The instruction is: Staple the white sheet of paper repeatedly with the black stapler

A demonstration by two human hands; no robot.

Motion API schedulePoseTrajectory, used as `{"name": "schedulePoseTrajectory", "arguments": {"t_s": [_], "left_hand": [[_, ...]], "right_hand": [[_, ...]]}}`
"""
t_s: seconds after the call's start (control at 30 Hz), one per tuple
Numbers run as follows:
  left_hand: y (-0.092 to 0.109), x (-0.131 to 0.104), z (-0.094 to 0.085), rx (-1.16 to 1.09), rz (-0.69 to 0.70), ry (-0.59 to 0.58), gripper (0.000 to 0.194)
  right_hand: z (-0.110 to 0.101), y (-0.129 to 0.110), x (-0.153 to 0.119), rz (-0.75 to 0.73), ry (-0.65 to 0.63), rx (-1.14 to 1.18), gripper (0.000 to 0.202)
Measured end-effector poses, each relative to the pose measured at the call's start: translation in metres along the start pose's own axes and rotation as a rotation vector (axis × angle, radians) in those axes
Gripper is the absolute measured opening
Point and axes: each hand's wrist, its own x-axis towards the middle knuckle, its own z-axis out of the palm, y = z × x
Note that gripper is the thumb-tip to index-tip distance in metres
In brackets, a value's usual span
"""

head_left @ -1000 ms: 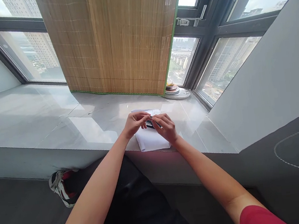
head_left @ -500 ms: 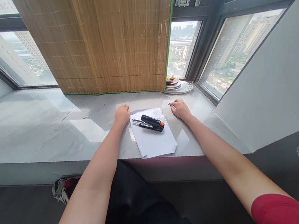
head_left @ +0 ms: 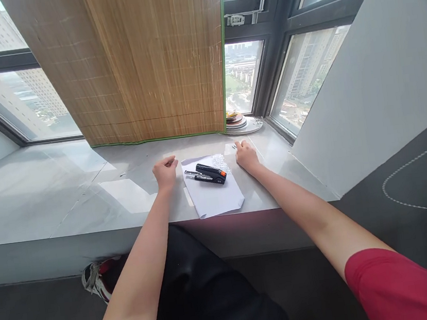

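Note:
On the windowsill, a black stapler [head_left: 211, 170] with an orange end lies on white paper sheets [head_left: 216, 197]. Against its front side rests a pen [head_left: 197, 175], dark with a silvery end. My left hand [head_left: 166, 172] is just left of the paper, fingers curled and thumb meeting forefinger; whatever is in the pinch is too small to make out. Right of the paper, my right hand [head_left: 246, 155] rests low over the sill with its fingers closed. At its fingertips shows a small silvery piece [head_left: 234, 147], too small to identify.
A bamboo blind [head_left: 147, 64] hangs behind the sill [head_left: 78, 197]. Stacked plates [head_left: 238, 122] stand in the window corner at the back right. A bead chain [head_left: 389, 177] dangles at far right. Below the sill at left is a shoe [head_left: 95, 281].
My left hand has drawn slightly left from the paper, and its pinch has turned into sight. My right hand stays beside the paper, fingers bent more. The whole view has shifted.

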Motion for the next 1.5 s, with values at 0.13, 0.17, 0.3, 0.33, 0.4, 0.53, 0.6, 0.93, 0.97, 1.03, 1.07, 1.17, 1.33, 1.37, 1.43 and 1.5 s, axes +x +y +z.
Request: {"name": "schedulePoseTrajectory", "arguments": {"t_s": [0.13, 0.17, 0.3, 0.33, 0.4, 0.53, 0.6, 0.93, 0.97, 1.03, 1.07, 1.17, 1.33, 1.37, 1.43, 1.5], "left_hand": [[0.023, -0.03, -0.003, -0.018, 0.115, -0.128, 0.022], [0.027, -0.035, -0.002, -0.007, 0.132, -0.149, 0.022], [0.033, -0.044, 0.002, 0.013, 0.163, -0.211, 0.016], [0.033, -0.044, 0.002, 0.005, 0.168, -0.22, 0.014], [0.032, -0.043, 0.003, -0.015, 0.17, -0.234, 0.012], [0.029, -0.042, 0.003, -0.009, 0.181, -0.253, 0.016], [0.028, -0.041, 0.002, 0.004, 0.202, -0.258, 0.016], [0.022, -0.039, -0.003, 0.013, 0.144, -0.259, 0.018], [0.022, -0.039, -0.004, 0.034, 0.153, -0.256, 0.019], [0.022, -0.039, -0.004, 0.111, 0.205, -0.271, 0.016], [0.023, -0.039, -0.003, 0.162, 0.247, -0.286, 0.013], [0.023, -0.038, -0.002, 0.283, 0.375, -0.31, 0.01], [0.018, -0.039, 0.002, 0.323, 0.444, -0.401, 0.011], [0.016, -0.039, 0.003, 0.326, 0.45, -0.42, 0.011], [0.013, -0.039, 0.005, 0.332, 0.466, -0.434, 0.011], [0.01, -0.039, 0.008, 0.34, 0.479, -0.449, 0.01]], "right_hand": [[0.009, -0.021, -0.02, 0.061, 0.014, 0.112, 0.055], [0.011, -0.025, -0.026, 0.055, 0.05, 0.158, 0.054], [0.007, -0.04, -0.042, -0.107, 0.263, 0.45, 0.032], [0.004, -0.043, -0.044, -0.192, 0.272, 0.544, 0.027], [-0.001, -0.05, -0.047, -0.381, 0.176, 0.711, 0.026], [-0.004, -0.06, -0.051, -0.655, -0.129, 0.778, 0.043], [-0.001, -0.063, -0.054, -0.714, -0.157, 0.703, 0.054], [-0.001, -0.058, -0.054, -0.65, -0.07, 0.721, 0.045], [-0.003, -0.058, -0.054, -0.63, -0.076, 0.741, 0.044], [-0.005, -0.057, -0.053, -0.607, -0.097, 0.768, 0.043], [-0.005, -0.057, -0.053, -0.607, -0.113, 0.778, 0.043], [-0.005, -0.058, -0.053, -0.631, -0.171, 0.799, 0.043], [-0.005, -0.057, -0.052, -0.636, -0.208, 0.821, 0.042], [-0.005, -0.056, -0.052, -0.634, -0.207, 0.825, 0.042], [-0.005, -0.056, -0.052, -0.631, -0.209, 0.827, 0.042], [-0.006, -0.056, -0.051, -0.63, -0.211, 0.826, 0.042]]}}
